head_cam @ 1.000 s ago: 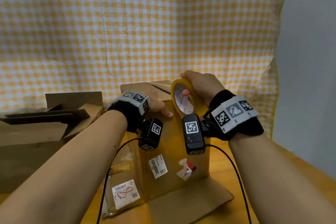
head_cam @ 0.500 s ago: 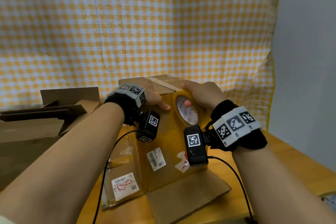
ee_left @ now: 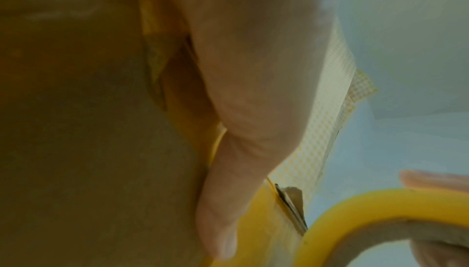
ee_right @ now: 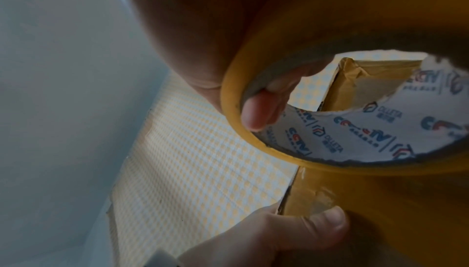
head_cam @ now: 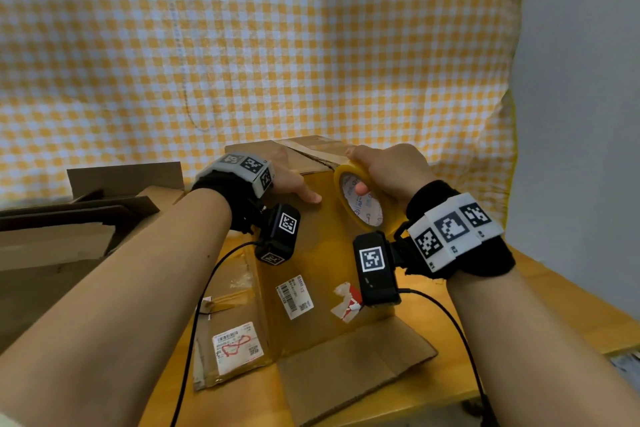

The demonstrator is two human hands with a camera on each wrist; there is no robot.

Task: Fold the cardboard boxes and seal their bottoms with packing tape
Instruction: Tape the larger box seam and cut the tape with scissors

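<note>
A tall cardboard box (head_cam: 311, 253) stands upright on the table, its near face glossy with yellowish tape and stuck with labels. My left hand (head_cam: 287, 180) lies over its top left edge, and the thumb (ee_left: 228, 191) presses straight down the near face. My right hand (head_cam: 391, 170) grips a yellow roll of packing tape (head_cam: 363, 215), with fingers over the rim and one fingertip (ee_right: 261, 111) inside the printed core (ee_right: 330, 137). The roll sits against the upper near edge of the box, just right of the left thumb (ee_right: 304, 229). The left fingers on top are hidden.
The box's lower flaps (head_cam: 346, 378) lie spread on the wooden table (head_cam: 519, 340). Flattened cardboard boxes (head_cam: 69, 229) are stacked at the left. A yellow checked cloth (head_cam: 242, 45) hangs behind and a grey wall (head_cam: 588, 114) stands at the right, near the table's right edge.
My right hand has brought the tape roll down and slightly right, from above the box's top edge onto its upper near face. The left hand has stayed on the box.
</note>
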